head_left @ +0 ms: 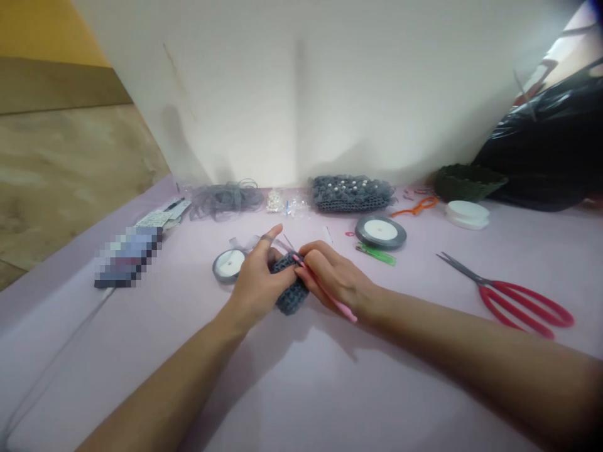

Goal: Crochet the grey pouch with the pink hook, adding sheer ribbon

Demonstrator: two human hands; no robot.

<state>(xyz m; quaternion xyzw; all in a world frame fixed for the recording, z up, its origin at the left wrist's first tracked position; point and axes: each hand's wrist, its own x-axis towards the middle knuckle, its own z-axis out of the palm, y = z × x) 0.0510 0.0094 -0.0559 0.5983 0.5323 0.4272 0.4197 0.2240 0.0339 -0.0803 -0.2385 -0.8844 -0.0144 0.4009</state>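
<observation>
My left hand [257, 279] grips a small grey crocheted piece [291, 295] over the middle of the lilac table. Its forefinger sticks up with a sheer grey ribbon looped over it. My right hand [332, 273] pinches a pink crochet hook [330, 296] whose tip meets the top edge of the grey piece. The two hands touch over the work. A grey ribbon spool [227, 264] lies just left of my left hand.
Red-handled scissors [513, 296] lie at the right. A second ribbon spool [380, 231], a green clip [375, 253], a beaded grey crochet piece [351, 193], loose grey ribbon [226, 199], bagged beads [282, 203], a white tape roll [467, 214], a green basket [466, 181] and a black bag [551, 150] stand behind. A phone [127, 256] lies left.
</observation>
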